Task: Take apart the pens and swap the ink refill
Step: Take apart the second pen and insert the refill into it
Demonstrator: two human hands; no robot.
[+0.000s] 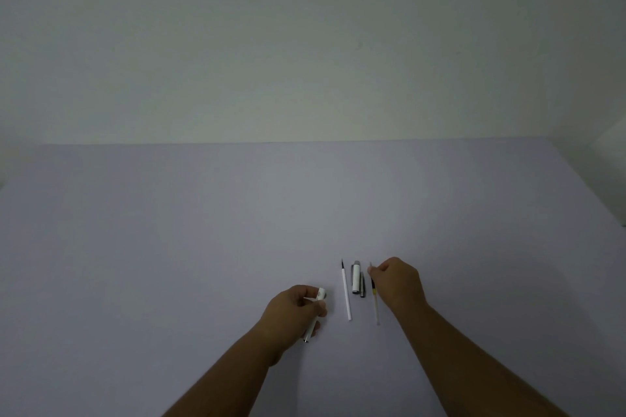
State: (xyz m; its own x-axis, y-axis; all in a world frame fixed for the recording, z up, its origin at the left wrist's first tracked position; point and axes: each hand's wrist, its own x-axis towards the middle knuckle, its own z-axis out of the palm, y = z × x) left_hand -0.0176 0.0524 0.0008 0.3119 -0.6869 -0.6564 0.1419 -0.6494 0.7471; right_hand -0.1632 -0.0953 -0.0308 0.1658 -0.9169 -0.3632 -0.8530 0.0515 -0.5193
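My left hand is closed around a white pen barrel, whose open end sticks out past my thumb and whose metal tip shows below my fingers. A white ink refill with a dark tip lies on the table just right of it. Beside that rest a white and grey pen cap and a dark pen piece. My right hand pinches the upper end of a clear refill with a dark and yellow band; its lower end lies on the table.
The parts lie on a pale lilac table that runs back to a plain light wall. The table's right edge shows at the far right.
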